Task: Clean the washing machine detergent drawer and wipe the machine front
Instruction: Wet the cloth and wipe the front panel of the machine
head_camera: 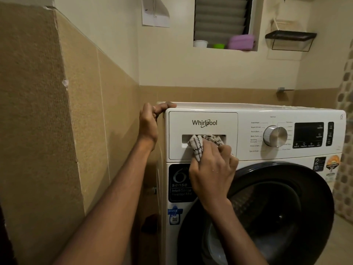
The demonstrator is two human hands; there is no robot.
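The woven checked cloth (197,149) is bunched in the curled right hand (214,169) and stuffed into the handle slot (185,139) of the shut detergent drawer (177,127), top left of the washing machine (267,157), whose corner is gripped by the left hand (150,123). On slick glossy plastic, the drawer could get yanked open if the soft fabric is snagged.

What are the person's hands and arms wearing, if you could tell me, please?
Nothing visible: the left hand and right hand have no gloves, rings or watch, and the left forearm and right forearm are bare, with no sleeve in view.
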